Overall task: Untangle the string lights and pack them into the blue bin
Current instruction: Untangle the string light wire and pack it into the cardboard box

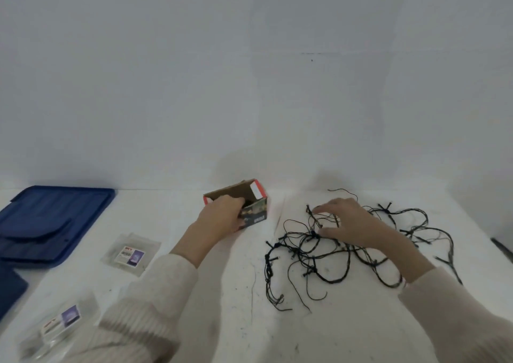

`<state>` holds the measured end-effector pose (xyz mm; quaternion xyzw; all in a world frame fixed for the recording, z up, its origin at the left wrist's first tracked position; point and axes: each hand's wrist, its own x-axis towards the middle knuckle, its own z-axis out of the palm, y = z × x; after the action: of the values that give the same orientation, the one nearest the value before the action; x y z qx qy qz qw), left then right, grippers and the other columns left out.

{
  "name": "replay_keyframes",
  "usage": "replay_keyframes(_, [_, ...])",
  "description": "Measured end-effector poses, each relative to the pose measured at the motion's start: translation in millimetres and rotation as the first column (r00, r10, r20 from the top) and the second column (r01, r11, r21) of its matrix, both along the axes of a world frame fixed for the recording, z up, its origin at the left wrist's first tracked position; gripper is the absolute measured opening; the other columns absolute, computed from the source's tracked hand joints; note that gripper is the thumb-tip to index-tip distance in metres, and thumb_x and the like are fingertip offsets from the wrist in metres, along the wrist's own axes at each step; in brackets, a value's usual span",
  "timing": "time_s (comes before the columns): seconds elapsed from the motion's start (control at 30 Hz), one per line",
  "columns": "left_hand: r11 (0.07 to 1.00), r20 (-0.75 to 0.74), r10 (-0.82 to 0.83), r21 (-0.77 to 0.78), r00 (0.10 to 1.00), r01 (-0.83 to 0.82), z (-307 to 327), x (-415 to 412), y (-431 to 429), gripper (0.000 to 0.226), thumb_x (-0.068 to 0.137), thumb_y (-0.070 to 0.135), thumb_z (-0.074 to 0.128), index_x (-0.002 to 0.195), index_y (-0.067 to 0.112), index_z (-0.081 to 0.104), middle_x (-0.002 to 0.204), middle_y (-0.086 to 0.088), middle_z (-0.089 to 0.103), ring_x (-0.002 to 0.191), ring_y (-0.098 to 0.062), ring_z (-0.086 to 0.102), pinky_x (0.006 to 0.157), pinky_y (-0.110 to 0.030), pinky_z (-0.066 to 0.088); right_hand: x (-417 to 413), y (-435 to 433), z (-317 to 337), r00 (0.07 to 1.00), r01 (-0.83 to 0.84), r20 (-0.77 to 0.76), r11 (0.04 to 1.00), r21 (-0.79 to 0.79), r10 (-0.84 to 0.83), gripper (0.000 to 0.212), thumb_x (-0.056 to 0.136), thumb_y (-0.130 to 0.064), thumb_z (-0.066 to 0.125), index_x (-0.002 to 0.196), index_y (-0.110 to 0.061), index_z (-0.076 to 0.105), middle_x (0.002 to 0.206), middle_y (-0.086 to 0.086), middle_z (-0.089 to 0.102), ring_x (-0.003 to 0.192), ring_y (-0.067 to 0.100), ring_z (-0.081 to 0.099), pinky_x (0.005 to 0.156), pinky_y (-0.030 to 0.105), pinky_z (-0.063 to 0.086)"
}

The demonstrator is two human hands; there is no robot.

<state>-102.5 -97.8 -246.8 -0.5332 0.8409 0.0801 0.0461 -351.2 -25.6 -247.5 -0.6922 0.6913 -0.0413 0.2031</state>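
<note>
A tangle of dark string lights (299,254) lies spread on the white table at the right. My right hand (349,223) hovers over or rests on the tangle with its fingers spread; whether it pinches a wire I cannot tell. My left hand (224,217) grips the near side of a small open cardboard box (251,198) at the table's middle back. Something dark sits inside the box. A blue lid (55,218) lies flat at the far left, and a blue bin edge (11,287) shows at the left frame border.
Two clear plastic bags with printed labels lie at the left: one (130,254) beside the blue lid, another (61,323) near the table's front edge under my left sleeve. A dark object (502,247) pokes in at the right border. A white wall rises behind the table.
</note>
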Motion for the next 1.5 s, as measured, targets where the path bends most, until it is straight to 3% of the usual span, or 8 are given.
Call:
replay_keyframes(0.13, [0.980,-0.282,-0.012,-0.194,0.959,-0.045,23,-16,21,0.035,0.091,0.023,0.055,0.123,0.011,0.053,0.123,-0.007,0.050,0.116,-0.022,0.043,0.089,-0.032,0.041,-18,26,-19,0.976,0.104,-0.211,0.972,0.212,-0.059,0.073,0.084,-0.052,0.057,0.146,-0.032,0.023,0.150,0.008,0.026,0.140,0.028,0.019,0.110,0.046,0.025])
replay_keyframes(0.3, [0.982,-0.411,-0.185,-0.110,0.893,0.153,29,-59,62,0.038,0.090,0.027,0.058,0.127,0.018,0.053,0.131,-0.004,0.051,0.124,-0.019,0.042,0.105,-0.030,0.034,-5,47,-34,0.972,0.072,-0.211,0.989,-0.133,-0.099,0.022,0.089,-0.019,0.052,0.109,-0.021,0.061,0.112,-0.002,0.057,0.110,0.019,0.053,0.091,0.033,0.040])
replay_keyframes(0.53, [0.934,-0.638,-0.104,0.202,0.763,0.296,65,-79,82,0.050,0.086,0.038,0.063,0.132,0.029,0.045,0.130,0.005,0.057,0.124,-0.012,0.049,0.105,-0.035,0.039,8,66,83,0.793,0.211,0.608,0.926,-0.314,0.025,0.018,0.080,-0.001,0.067,0.079,-0.017,0.073,0.077,0.007,0.072,0.069,0.012,0.065,0.067,0.012,0.048])
replay_keyframes(0.77, [0.956,-0.976,0.014,0.077,0.217,0.283,182,-64,91,0.017,0.095,0.020,0.051,0.084,0.012,0.063,0.079,-0.001,0.061,0.084,-0.014,0.061,0.089,-0.033,0.051,14,70,222,0.400,0.187,0.883,0.921,-0.342,0.246,0.022,0.086,0.001,0.058,0.094,-0.015,0.070,0.072,0.003,0.061,0.053,0.015,0.048,0.052,0.023,0.045])
replay_keyframes(0.93, [0.965,-0.993,0.073,0.046,-0.094,0.257,246,-41,85,0.017,0.096,0.019,0.049,0.082,0.013,0.058,0.057,0.007,0.048,0.050,-0.010,0.049,0.054,-0.020,0.046,4,62,264,0.778,0.065,0.600,0.927,-0.370,0.185,0.015,0.082,-0.021,0.070,0.096,-0.018,0.071,0.058,-0.005,0.050,0.050,0.011,0.036,0.047,0.019,0.031])
replay_keyframes(1.1, [0.990,-0.996,0.062,0.054,-0.058,0.128,271,-16,70,0.016,0.093,0.021,0.053,0.082,0.012,0.061,0.048,0.012,0.036,0.041,-0.005,0.029,0.043,-0.016,0.025,-20,61,288,0.760,0.116,0.640,0.943,-0.312,0.118,0.024,0.069,-0.040,0.072,0.068,-0.016,0.068,0.051,-0.005,0.035,0.049,0.014,0.030,0.046,0.019,0.031])
replay_keyframes(1.3, [0.996,-0.999,0.037,0.036,-0.013,0.081,281,-6,64,0.016,0.092,0.022,0.055,0.081,0.012,0.061,0.049,0.012,0.036,0.041,-0.006,0.024,0.042,-0.018,0.019,-36,61,300,0.776,0.054,0.615,0.955,-0.291,0.143,0.039,0.085,-0.027,0.063,0.051,-0.018,0.049,0.055,-0.001,0.041,0.054,0.016,0.043,0.085,0.036,0.053])
replay_keyframes(1.5, [0.995,-0.958,0.098,0.090,-0.268,0.044,290,12,56,0.018,0.095,0.021,0.050,0.078,0.015,0.056,0.045,0.013,0.038,0.036,-0.003,0.028,0.038,-0.014,0.023,-47,61,297,0.735,0.029,0.668,0.980,-0.197,0.113,0.031,0.086,-0.024,0.059,0.059,-0.015,0.047,0.052,0.001,0.037,0.039,0.012,0.027,0.040,0.021,0.030])
